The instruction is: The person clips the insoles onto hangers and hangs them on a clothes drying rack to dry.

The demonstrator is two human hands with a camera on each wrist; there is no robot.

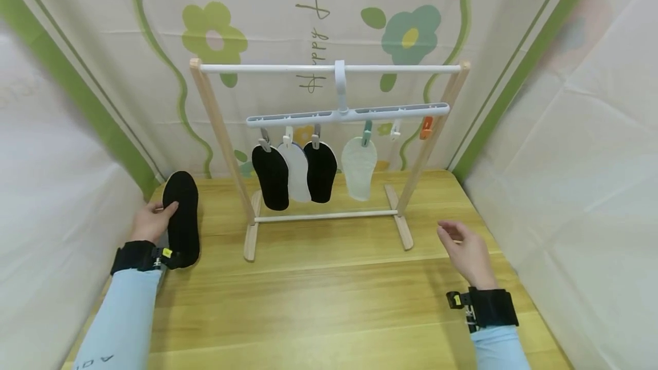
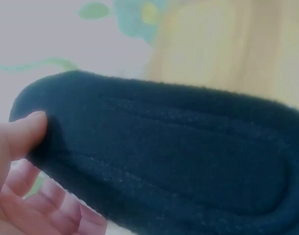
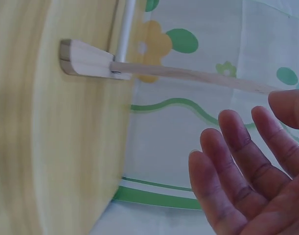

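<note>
At the left of the table, my left hand (image 1: 151, 220) pinches a black insole (image 1: 183, 216), thumb on its upper face and fingers beneath. In the left wrist view the insole (image 2: 164, 142) fills much of the picture, its fuzzy face toward the camera. My right hand (image 1: 468, 253) hovers over the right side of the table, fingers relaxed and holding nothing; its palm and loosely bent fingers (image 3: 259, 166) show in the right wrist view. Between my hands, a black insole (image 1: 271, 177), a white insole (image 1: 297, 173), another black insole (image 1: 321, 172) and a pale green insole (image 1: 359, 168) hang from clips.
A wooden rack (image 1: 216, 124) with a white top bar (image 1: 267, 68) stands at the table's back. From it hangs a pale blue hanger (image 1: 303, 118). On the hanger's right side, a white clip (image 1: 395, 130) and an orange clip (image 1: 426, 128) hold nothing. Printed curtains (image 1: 581, 147) surround the table (image 1: 319, 301).
</note>
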